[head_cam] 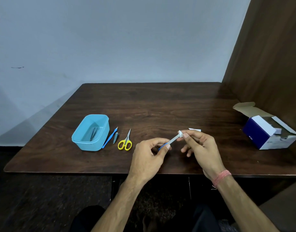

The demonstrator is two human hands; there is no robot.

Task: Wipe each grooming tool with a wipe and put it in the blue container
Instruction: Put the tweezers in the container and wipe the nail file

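Just right of the frame's centre, a small white wipe is pinched by the fingers of the right hand around the tip of a slim nail file, whose blue handle is gripped by the left hand. The file is judged light, stiff and thin, best held at the handle; the wipe, soft and limp. Left of centre on the tabletop, a blue container holds dark tweezers, only dimly made out. Beside it lie a blue-handled tool, a nail clipper and yellow scissors. The file's handle is mostly hidden.
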